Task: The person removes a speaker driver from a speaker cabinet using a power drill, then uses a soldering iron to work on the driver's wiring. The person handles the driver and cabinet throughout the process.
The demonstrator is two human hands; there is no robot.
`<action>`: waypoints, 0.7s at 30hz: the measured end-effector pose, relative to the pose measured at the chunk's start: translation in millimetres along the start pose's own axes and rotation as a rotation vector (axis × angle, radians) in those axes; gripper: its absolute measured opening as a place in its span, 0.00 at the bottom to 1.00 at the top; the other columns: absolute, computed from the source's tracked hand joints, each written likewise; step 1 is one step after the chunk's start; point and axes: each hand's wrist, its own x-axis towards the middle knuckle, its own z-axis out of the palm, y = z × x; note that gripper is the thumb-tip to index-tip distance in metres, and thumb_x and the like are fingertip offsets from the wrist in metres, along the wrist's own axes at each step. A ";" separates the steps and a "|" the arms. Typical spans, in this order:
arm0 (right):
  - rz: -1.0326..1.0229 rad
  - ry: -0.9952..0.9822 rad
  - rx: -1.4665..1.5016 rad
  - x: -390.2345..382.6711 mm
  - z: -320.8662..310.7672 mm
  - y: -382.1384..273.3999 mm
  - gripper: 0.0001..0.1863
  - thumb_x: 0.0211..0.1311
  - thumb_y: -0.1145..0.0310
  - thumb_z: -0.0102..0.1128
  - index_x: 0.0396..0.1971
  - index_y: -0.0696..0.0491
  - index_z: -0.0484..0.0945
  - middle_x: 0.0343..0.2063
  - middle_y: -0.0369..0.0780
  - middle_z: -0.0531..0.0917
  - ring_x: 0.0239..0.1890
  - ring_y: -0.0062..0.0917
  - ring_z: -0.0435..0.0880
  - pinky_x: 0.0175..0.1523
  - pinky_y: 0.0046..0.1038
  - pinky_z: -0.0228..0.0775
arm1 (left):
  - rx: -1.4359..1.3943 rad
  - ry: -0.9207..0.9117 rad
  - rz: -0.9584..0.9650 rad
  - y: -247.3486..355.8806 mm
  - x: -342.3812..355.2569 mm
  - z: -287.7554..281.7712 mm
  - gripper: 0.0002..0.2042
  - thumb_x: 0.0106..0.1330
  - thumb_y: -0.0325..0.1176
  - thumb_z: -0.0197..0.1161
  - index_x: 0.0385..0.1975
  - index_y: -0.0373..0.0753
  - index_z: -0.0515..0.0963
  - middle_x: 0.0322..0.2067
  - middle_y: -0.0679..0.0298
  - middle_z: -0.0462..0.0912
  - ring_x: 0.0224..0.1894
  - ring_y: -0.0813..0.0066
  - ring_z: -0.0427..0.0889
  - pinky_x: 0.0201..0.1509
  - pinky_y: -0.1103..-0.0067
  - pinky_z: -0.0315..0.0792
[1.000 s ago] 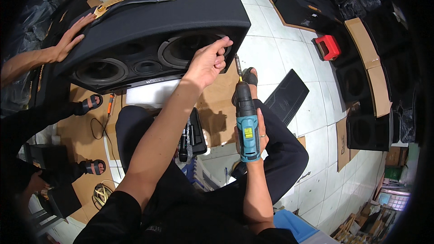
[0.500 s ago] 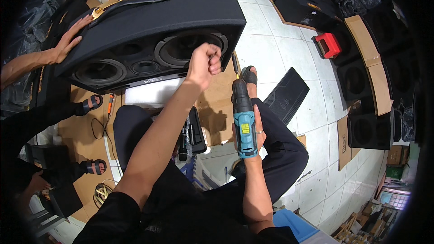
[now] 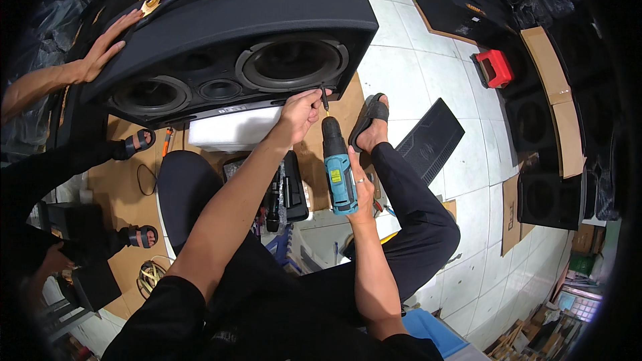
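Observation:
My right hand (image 3: 362,195) is wrapped round a teal and black cordless drill (image 3: 339,177), which points away from me. A long dark bit (image 3: 326,98) at its front reaches the lower front edge of a large black speaker cabinet (image 3: 267,10), near its right end. Beside that tip my left hand (image 3: 297,117) has thumb and fingers pinched together; what lies between them is too small to name. The cabinet's front shows two big round drivers, including the right woofer (image 3: 292,63), and a small one between them. Another person's hand (image 3: 100,53) lies flat on the cabinet's left end.
A white foam block (image 3: 234,132) is under the cabinet, on cardboard. An open black case (image 3: 291,190) with a microphone lies between my legs. A black grille (image 3: 431,140) and a red stool (image 3: 493,69) are at right. An orange-handled tool (image 3: 167,140) lies at left.
My left hand has dropped from in front of the woofer to the bit's tip, fingers now pinched. The drill has shifted left, its bit meeting the cabinet's lower edge.

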 end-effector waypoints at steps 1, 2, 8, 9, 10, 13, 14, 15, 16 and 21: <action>-0.007 0.010 -0.006 1.5 2.1 2.8 0.40 0.60 0.73 0.69 0.73 0.57 0.63 0.57 0.55 0.82 0.52 0.43 0.88 0.53 0.34 0.79 | 0.012 0.002 0.005 0.9 1.9 1.4 0.14 0.79 0.33 0.54 0.54 0.31 0.77 0.22 0.76 0.64 0.21 0.89 0.62 0.25 0.87 0.59; 0.000 0.011 -0.010 1.9 3.4 5.1 0.40 0.60 0.73 0.68 0.73 0.57 0.63 0.57 0.55 0.82 0.52 0.43 0.87 0.53 0.35 0.79 | 0.013 -0.001 0.017 1.8 3.1 2.0 0.14 0.79 0.33 0.54 0.54 0.31 0.77 0.22 0.76 0.64 0.21 0.89 0.62 0.25 0.87 0.59; -0.020 0.023 -0.026 7.4 6.6 8.9 0.39 0.62 0.74 0.66 0.74 0.54 0.63 0.55 0.55 0.83 0.51 0.44 0.87 0.54 0.35 0.78 | -0.010 0.017 0.052 0.6 10.2 0.2 0.13 0.79 0.33 0.55 0.53 0.30 0.78 0.22 0.76 0.65 0.21 0.89 0.62 0.24 0.87 0.59; -0.010 0.020 -0.020 6.8 7.0 9.6 0.39 0.62 0.74 0.66 0.74 0.54 0.63 0.55 0.55 0.83 0.51 0.44 0.87 0.54 0.35 0.78 | -0.015 0.013 0.057 -0.2 10.8 0.0 0.13 0.79 0.33 0.55 0.53 0.30 0.77 0.22 0.76 0.65 0.21 0.89 0.62 0.24 0.87 0.59; 0.000 0.017 -0.014 6.3 7.4 10.2 0.39 0.62 0.75 0.65 0.74 0.53 0.63 0.55 0.55 0.83 0.51 0.44 0.87 0.54 0.34 0.78 | -0.019 0.009 0.062 -0.9 11.3 -0.2 0.13 0.79 0.32 0.55 0.53 0.29 0.77 0.22 0.75 0.66 0.21 0.89 0.63 0.24 0.87 0.59; 0.026 -0.005 0.008 6.1 7.5 10.0 0.39 0.62 0.75 0.65 0.74 0.53 0.63 0.54 0.55 0.83 0.50 0.44 0.88 0.53 0.35 0.79 | -0.043 -0.005 0.075 -1.5 11.5 -1.4 0.13 0.78 0.31 0.55 0.53 0.29 0.77 0.23 0.75 0.67 0.21 0.89 0.64 0.24 0.88 0.60; 0.028 -0.007 0.003 5.7 8.1 10.3 0.39 0.62 0.75 0.65 0.74 0.53 0.63 0.53 0.54 0.83 0.49 0.44 0.88 0.53 0.35 0.79 | -0.038 -0.002 0.071 -1.1 11.4 -2.2 0.13 0.78 0.31 0.55 0.54 0.29 0.77 0.23 0.74 0.67 0.21 0.89 0.64 0.24 0.88 0.60; 0.030 -0.007 -0.005 5.2 8.4 11.4 0.38 0.62 0.75 0.65 0.74 0.53 0.63 0.52 0.54 0.84 0.48 0.44 0.88 0.52 0.35 0.79 | -0.033 -0.001 0.065 -0.2 11.3 -1.6 0.13 0.78 0.31 0.55 0.54 0.28 0.77 0.23 0.74 0.67 0.21 0.89 0.64 0.24 0.88 0.60; 0.032 -0.007 -0.013 4.9 8.9 12.5 0.38 0.62 0.74 0.65 0.74 0.53 0.64 0.51 0.53 0.84 0.47 0.44 0.88 0.52 0.35 0.79 | -0.028 -0.001 0.060 0.6 11.2 -1.0 0.13 0.78 0.31 0.55 0.54 0.28 0.77 0.24 0.74 0.67 0.21 0.89 0.64 0.24 0.88 0.60; -0.051 0.004 -0.147 8.4 17.6 18.0 0.43 0.57 0.75 0.68 0.75 0.50 0.62 0.44 0.49 0.86 0.39 0.43 0.87 0.45 0.38 0.79 | -0.057 0.012 0.059 2.0 10.9 2.2 0.14 0.79 0.31 0.53 0.54 0.28 0.77 0.23 0.75 0.66 0.21 0.88 0.63 0.24 0.87 0.60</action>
